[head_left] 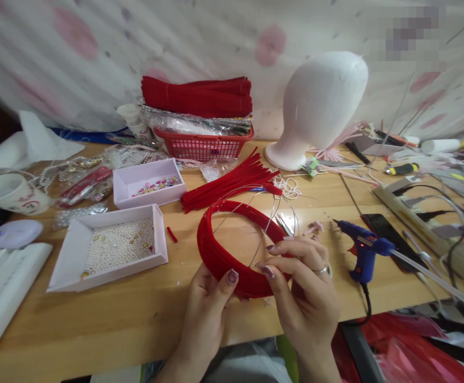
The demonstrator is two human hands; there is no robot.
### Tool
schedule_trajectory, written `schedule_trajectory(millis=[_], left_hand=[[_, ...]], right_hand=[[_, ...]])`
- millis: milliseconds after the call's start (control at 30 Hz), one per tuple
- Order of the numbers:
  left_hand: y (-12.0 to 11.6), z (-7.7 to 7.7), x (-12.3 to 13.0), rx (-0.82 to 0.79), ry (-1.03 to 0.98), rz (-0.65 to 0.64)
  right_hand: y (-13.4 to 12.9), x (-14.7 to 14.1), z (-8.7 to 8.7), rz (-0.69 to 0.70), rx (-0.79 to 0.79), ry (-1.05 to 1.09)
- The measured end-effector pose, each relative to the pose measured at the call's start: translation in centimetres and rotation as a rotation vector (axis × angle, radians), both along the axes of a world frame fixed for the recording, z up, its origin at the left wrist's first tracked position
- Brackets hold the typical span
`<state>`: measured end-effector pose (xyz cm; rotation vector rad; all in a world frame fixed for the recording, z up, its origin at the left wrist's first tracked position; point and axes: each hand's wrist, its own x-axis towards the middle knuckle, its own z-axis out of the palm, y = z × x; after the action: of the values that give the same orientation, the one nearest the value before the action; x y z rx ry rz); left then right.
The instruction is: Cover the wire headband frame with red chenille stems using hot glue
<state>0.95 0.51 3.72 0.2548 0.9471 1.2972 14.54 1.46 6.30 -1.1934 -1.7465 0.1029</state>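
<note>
A red velvety headband ring (234, 274) with thin wires arching over it is held up above the table's front edge. My left hand (210, 303) grips its near left side, thumb on the outer face and fingers underneath. At the near right side, my right hand (306, 282) has thumb and fingers pinched at the rim, where a thin wire (261, 242) comes down; exactly what is between the fingertips is hidden. Behind the ring lies a bundle of red fuzzy stems (226, 183). A short red piece (172, 234) rests on the wood to the left.
A white box of pearl beads (62, 266) and a smaller box of gems (124, 198) stand left. A red basket (204, 146) and a white foam head (322, 101) are behind. On the right are a blue glue gun (363, 247), a phone (391, 242) and a power strip (423, 234).
</note>
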Motion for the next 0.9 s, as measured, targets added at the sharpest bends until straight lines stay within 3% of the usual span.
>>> schedule_trajectory(millis=[333, 600, 767, 900], left_hand=[[-0.1, -0.4, -0.5, 0.012, 0.008, 0.039], [-0.1, -1.1, -0.3, 0.026, -0.059, -0.032], [-0.1, -0.9, -0.2, 0.043, 0.008, -0.092], [0.1, -0.9, 0.2, 0.085, 0.050, -0.186]], right_hand=[[1.5, -0.9, -1.1, 0.004, 0.175, 0.426], [0.6, -0.7, -1.4, 0.131, 0.078, 0.477], [-0.4, -0.1, -0.9, 0.300, 0.026, 0.452], [-0.2, -0.5, 0.3, 0.269, -0.098, 0.543]])
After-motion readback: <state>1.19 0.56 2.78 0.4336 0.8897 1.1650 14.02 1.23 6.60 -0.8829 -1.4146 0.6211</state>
